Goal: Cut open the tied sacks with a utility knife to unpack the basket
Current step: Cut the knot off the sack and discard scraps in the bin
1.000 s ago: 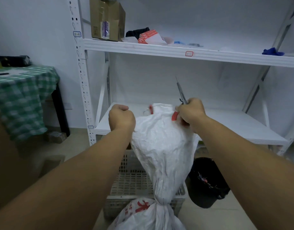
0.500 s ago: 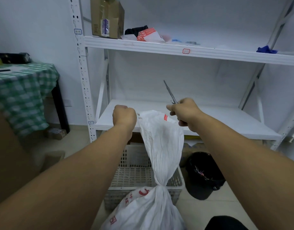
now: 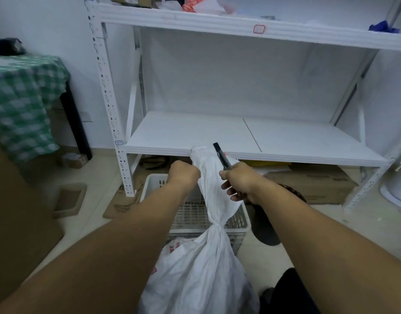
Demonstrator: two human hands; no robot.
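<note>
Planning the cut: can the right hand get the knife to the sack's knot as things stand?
Probably yes: the knot sits exposed below the right hand, with the left hand holding the sack up; the knife must turn downward.

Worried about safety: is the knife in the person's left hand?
No, the right hand holds the utility knife, while the left hand grips the sack.

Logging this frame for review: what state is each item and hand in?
Sack, tied at the neck, top pulled upward.
Left hand, grips the sack's top.
Right hand, holds the utility knife.
Utility knife, pointing up, clear of the tie.
Basket, on the floor.
</note>
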